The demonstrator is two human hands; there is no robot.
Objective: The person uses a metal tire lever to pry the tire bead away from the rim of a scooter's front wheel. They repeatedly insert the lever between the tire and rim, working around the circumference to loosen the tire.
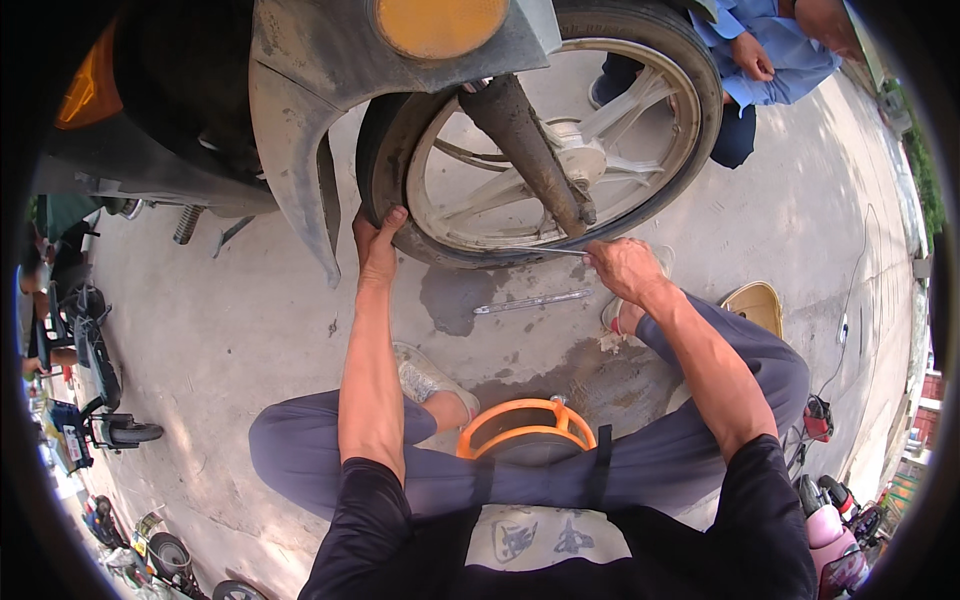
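A motorbike's front wheel (590, 150) with pale cast spokes stands before me, its black tire (690, 170) around the rim. My left hand (380, 245) grips the tire at its lower left, thumb on the sidewall and fingers partly hidden behind it. At the bottom of the wheel, my right hand (628, 270) is closed on a thin metal tire lever (545, 250), which lies along the rim's lower edge. Another metal lever (530, 302) rests on the ground below the wheel, beside a damp patch.
An orange ring-shaped frame (530, 408) sits between my legs. A yellowish basin (755, 305) stands by my right knee. The fork leg (525, 150) and grey fender (295, 120) overhang the wheel. A person in a blue shirt (775, 50) crouches at the far right; parked bikes (105, 390) line the left.
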